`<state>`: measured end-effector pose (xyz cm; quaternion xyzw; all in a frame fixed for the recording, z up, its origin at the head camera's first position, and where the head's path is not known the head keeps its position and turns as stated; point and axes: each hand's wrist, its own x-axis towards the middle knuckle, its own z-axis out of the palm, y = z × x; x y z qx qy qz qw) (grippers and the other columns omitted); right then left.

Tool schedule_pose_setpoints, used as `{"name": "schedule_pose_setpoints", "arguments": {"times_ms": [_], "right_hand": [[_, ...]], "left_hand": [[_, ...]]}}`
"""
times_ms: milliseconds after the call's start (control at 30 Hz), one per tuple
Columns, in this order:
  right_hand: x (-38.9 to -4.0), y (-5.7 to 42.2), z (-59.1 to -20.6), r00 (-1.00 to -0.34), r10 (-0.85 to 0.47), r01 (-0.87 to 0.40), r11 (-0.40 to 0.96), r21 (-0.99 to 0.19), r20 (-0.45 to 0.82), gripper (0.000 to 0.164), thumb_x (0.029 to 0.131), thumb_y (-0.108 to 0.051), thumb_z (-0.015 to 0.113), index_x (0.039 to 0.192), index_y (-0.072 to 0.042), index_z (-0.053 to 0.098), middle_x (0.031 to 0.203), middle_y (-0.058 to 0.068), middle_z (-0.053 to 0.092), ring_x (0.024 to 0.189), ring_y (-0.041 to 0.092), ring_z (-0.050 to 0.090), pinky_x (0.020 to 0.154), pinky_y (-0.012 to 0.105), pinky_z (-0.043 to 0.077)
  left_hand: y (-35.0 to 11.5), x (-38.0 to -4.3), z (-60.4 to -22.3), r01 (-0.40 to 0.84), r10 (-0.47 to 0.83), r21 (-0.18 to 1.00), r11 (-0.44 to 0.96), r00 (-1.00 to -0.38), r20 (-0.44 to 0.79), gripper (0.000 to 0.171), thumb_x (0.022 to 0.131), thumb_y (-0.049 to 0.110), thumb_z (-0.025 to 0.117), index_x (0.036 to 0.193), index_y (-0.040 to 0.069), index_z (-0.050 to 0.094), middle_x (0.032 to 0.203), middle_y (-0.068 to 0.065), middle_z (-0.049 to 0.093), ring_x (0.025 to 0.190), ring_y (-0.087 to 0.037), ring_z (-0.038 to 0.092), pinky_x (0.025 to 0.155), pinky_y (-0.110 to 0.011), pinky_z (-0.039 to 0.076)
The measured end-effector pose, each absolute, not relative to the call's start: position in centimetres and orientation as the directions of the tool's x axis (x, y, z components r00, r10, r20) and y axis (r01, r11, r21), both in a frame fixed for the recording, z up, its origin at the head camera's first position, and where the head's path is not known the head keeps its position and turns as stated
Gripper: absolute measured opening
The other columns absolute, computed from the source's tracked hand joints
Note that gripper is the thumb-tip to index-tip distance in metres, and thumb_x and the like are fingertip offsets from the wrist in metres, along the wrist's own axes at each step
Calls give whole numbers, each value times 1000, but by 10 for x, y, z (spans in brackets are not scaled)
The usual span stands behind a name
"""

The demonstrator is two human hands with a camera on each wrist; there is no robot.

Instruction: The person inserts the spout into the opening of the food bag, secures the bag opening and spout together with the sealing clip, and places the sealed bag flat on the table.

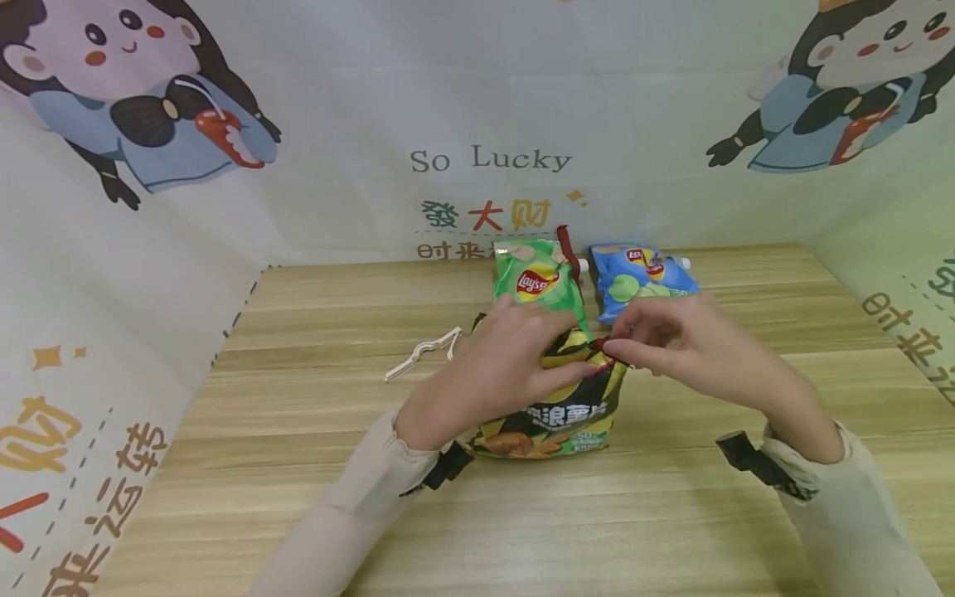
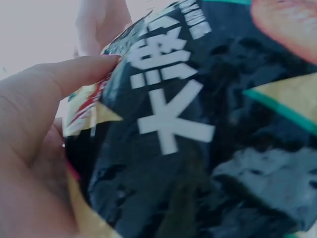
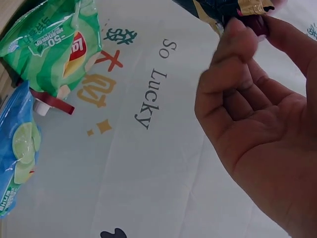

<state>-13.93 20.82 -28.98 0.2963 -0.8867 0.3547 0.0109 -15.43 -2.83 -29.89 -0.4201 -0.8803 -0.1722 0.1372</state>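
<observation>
A black and yellow chip bag (image 1: 567, 414) stands upright on the table, its dark front filling most of the left wrist view. My left hand (image 1: 496, 365) grips its upper part, the thumb (image 2: 86, 69) lying across the front near the top edge. At the bag's top right corner, my right hand (image 1: 682, 344) pinches a small dark red strip (image 3: 257, 26) between thumb and fingertips. The other fingers of that hand curl loosely toward the palm. Part of the bag's top is hidden behind the left hand.
Behind stand a green chip bag (image 1: 525, 274) with a red strip clip (image 1: 569, 253) along its side and a blue chip bag (image 1: 634, 278). A white plastic clip (image 1: 423, 352) lies left of the black bag. Printed cloth (image 1: 336, 124) encloses the wooden table (image 1: 298, 431).
</observation>
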Motion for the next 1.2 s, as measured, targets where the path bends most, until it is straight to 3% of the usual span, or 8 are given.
{"name": "schedule_pose_setpoints", "arguments": {"times_ms": [167, 300, 600, 933, 1200], "right_hand": [[-139, 208, -292, -810, -484, -578, 564, -590, 332, 6, 91, -19, 74, 88, -20, 69, 66, -12, 60, 58, 10, 54, 51, 27, 42], [-139, 209, -291, -796, -472, -602, 542, -586, 380, 7, 89, -17, 75, 86, -19, 70, 64, -12, 59, 56, 10, 54, 49, 26, 40], [-137, 209, -288, -822, -495, -554, 580, -597, 281, 6, 93, -22, 72, 89, -18, 71, 71, -11, 66, 62, 10, 62, 55, 28, 46], [-139, 210, -288, -828, -511, -531, 587, -610, 230, 7, 95, -24, 69, 94, -17, 71, 77, -10, 69, 67, 9, 63, 58, 27, 49], [-140, 213, -288, -826, -519, -529, 585, -615, 218, 6, 97, -25, 66, 98, -20, 70, 72, -10, 65, 65, 11, 60, 56, 28, 47]], "left_hand": [[-25, -159, -305, 829, 720, 242, 505, -559, 412, 23, 93, 39, 70, 87, 17, 67, 67, 12, 58, 63, -3, 50, 69, -29, 35], [-23, -161, -308, 853, 735, 286, 437, -522, 434, 20, 94, 34, 70, 94, 15, 72, 70, 11, 60, 62, -2, 51, 59, -20, 39], [-22, -161, -312, 843, 748, 389, 372, -520, 411, 16, 98, 27, 66, 93, 14, 74, 67, 11, 57, 57, -1, 48, 54, -18, 38], [-22, -161, -314, 860, 754, 398, 318, -484, 444, 15, 98, 19, 65, 88, 10, 72, 66, 9, 57, 57, -1, 46, 54, -18, 37], [-23, -162, -314, 847, 753, 432, 310, -496, 433, 16, 99, 17, 63, 88, 9, 72, 67, 7, 57, 59, -2, 47, 55, -19, 38]]}}
